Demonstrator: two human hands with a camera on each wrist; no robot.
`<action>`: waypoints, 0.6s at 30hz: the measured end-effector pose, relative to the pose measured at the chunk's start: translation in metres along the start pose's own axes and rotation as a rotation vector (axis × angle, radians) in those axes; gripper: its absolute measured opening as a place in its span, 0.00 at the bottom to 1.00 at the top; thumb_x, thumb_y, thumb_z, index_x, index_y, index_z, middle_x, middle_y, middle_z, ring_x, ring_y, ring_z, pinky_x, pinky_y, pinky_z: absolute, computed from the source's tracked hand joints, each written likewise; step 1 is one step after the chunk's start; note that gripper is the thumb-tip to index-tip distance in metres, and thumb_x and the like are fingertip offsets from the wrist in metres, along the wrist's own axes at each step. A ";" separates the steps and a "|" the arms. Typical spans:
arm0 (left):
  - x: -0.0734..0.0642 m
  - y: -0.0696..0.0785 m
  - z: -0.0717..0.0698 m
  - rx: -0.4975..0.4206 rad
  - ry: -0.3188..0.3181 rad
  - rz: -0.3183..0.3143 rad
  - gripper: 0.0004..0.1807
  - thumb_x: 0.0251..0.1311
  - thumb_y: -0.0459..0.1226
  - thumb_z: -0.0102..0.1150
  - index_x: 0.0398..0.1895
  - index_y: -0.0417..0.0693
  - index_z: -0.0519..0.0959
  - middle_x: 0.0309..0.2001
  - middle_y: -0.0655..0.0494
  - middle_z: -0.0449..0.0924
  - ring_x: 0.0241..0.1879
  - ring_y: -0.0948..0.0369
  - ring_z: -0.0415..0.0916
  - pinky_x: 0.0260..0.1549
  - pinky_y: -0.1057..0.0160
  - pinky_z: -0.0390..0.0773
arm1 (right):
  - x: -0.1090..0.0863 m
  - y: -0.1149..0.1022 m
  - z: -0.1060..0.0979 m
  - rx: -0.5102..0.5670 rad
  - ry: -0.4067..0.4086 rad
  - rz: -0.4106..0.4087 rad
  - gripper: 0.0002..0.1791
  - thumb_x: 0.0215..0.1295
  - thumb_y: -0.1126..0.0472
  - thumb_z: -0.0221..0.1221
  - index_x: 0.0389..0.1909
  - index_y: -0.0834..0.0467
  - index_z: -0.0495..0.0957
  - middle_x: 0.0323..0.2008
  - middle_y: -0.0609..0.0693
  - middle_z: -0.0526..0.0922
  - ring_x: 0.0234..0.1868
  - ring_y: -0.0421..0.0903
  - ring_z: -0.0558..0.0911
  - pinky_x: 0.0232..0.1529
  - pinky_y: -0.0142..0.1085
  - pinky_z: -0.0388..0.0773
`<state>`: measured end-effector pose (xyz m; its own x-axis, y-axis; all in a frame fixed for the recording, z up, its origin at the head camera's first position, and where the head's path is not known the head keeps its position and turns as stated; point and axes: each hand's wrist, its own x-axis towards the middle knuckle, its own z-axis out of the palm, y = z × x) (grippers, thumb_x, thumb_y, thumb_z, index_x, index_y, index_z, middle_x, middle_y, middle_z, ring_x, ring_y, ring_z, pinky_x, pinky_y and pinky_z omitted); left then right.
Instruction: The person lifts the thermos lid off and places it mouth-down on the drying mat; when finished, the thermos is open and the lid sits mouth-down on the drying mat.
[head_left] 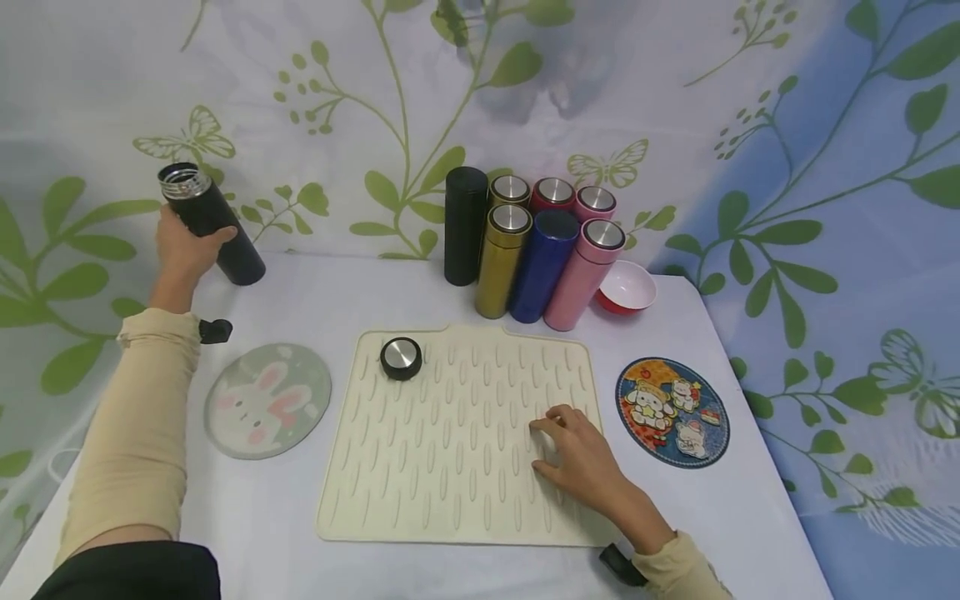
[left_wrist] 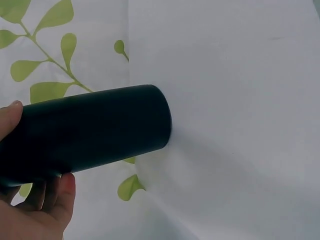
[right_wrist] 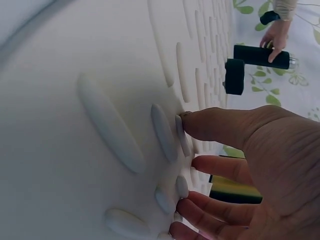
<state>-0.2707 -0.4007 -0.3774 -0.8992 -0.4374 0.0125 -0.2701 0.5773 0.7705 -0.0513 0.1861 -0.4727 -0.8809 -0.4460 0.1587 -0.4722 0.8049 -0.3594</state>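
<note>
At the far left my left hand (head_left: 185,243) grips a black thermos bottle (head_left: 217,225) round its body. The bottle has no lid on; its steel threaded neck points up and left, and its base is low over the table. In the left wrist view the thumb and fingers wrap the dark bottle (left_wrist: 100,132) from both sides. My right hand (head_left: 581,458) rests on the right part of a cream ridged mat (head_left: 450,533), fingertips touching the ridges and nothing held. A black lid with a steel top (head_left: 401,358) lies at the mat's upper left.
Several closed thermos bottles stand behind the mat, among them a black one (head_left: 465,225), a gold one (head_left: 501,262), a blue one (head_left: 543,267) and a pink one (head_left: 583,275). A red-and-white bowl (head_left: 628,287) is beside them. Round mats, rabbit (head_left: 266,400) and cartoon (head_left: 671,412), flank the cream mat.
</note>
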 end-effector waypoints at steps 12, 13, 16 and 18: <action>-0.023 0.004 0.006 0.091 -0.116 -0.037 0.61 0.64 0.55 0.57 0.75 0.33 0.25 0.74 0.23 0.41 0.72 0.32 0.47 0.67 0.37 0.54 | -0.008 -0.003 0.003 -0.056 0.017 0.008 0.27 0.46 0.58 0.77 0.50 0.57 0.83 0.49 0.58 0.77 0.43 0.53 0.75 0.41 0.46 0.76; -0.027 0.003 0.005 0.105 -0.124 -0.044 0.60 0.64 0.55 0.56 0.75 0.31 0.26 0.73 0.22 0.41 0.72 0.31 0.48 0.67 0.37 0.55 | -0.008 -0.003 0.004 -0.059 0.014 0.006 0.27 0.47 0.58 0.76 0.51 0.57 0.83 0.50 0.58 0.77 0.44 0.53 0.75 0.42 0.47 0.76; -0.036 -0.002 0.002 0.159 -0.175 -0.063 0.54 0.66 0.55 0.54 0.74 0.24 0.40 0.69 0.19 0.49 0.67 0.30 0.58 0.62 0.39 0.64 | -0.007 -0.004 0.004 -0.059 0.022 -0.010 0.27 0.48 0.58 0.75 0.51 0.58 0.82 0.51 0.60 0.77 0.45 0.55 0.76 0.44 0.48 0.76; -0.042 -0.005 0.001 0.189 -0.248 -0.050 0.47 0.67 0.55 0.54 0.69 0.22 0.54 0.66 0.20 0.57 0.60 0.32 0.67 0.54 0.43 0.74 | -0.007 -0.004 0.003 -0.067 0.037 -0.021 0.27 0.47 0.59 0.76 0.51 0.58 0.82 0.51 0.60 0.77 0.44 0.55 0.76 0.42 0.49 0.75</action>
<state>-0.2315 -0.3848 -0.3826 -0.9334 -0.3004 -0.1961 -0.3544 0.6874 0.6339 -0.0429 0.1849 -0.4756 -0.8709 -0.4491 0.1995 -0.4904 0.8206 -0.2936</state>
